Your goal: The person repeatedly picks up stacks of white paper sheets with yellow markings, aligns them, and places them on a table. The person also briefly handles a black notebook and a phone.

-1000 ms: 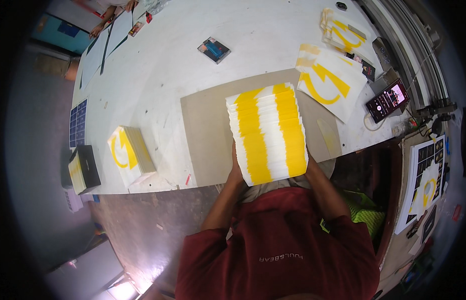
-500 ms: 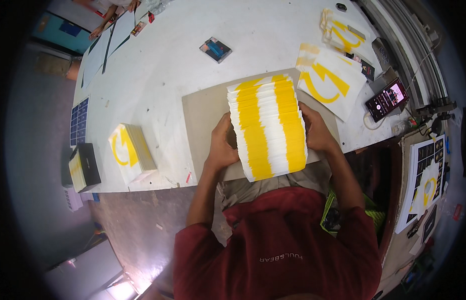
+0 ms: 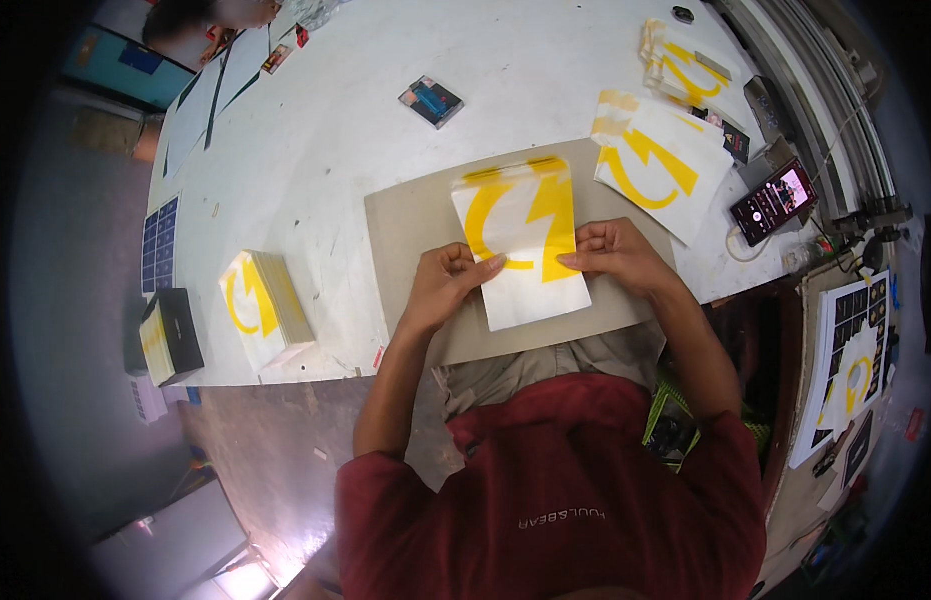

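Observation:
A stack of white paper bags with a bold yellow print lies on a grey-brown board in front of me. My left hand grips its left edge, thumb on the top face and fingers curled at the side. On the opposite edge my right hand holds it the same way, thumb near the yellow print. The far end of the stack shows layered, yellow-striped edges. What the fingertips do underneath is hidden.
More printed bags lie at the right, beside a lit phone. Another bag stack and a black box stand near the left front edge. A small dark packet lies farther back. Another person is at the far left.
The stack was tilted up with its striped edges facing me; now it lies flatter, showing its printed face. Both thumbs have come onto the top. The other person has leaned in farther.

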Available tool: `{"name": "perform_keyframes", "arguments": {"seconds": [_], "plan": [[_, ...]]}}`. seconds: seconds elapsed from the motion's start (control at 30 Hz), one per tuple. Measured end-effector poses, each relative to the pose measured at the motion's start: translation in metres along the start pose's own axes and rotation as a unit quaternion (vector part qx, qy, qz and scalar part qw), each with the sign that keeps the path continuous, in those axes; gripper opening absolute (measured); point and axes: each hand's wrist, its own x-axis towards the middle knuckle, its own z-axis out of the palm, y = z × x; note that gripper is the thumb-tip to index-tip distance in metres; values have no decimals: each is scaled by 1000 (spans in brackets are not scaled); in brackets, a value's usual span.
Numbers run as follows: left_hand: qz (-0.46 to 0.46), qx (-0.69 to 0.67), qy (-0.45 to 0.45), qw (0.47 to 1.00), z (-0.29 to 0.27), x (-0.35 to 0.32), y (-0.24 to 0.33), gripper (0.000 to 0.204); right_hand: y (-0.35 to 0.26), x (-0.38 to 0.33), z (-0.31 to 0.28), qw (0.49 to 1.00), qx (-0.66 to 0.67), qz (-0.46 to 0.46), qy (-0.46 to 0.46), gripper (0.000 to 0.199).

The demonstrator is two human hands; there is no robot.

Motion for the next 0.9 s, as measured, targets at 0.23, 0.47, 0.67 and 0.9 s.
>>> {"name": "perform_keyframes", "arguments": {"seconds": [0.23,0.47,0.67,0.9], "plan": [[-43,-48,8,998,1,3,-11,40,-22,-22,19,950,-266,-66,149,56],[-24,-47,-3,999,2,10,-17,38,-37,-22,96,718,-546,-404,153,62],[-59,-13,-10,998,-1,4,-1,38,-14,10,78,693,-654,-255,163,85],[-90,54,36,994,0,-3,3,45,0,17,75,702,-644,-247,176,86]]}}
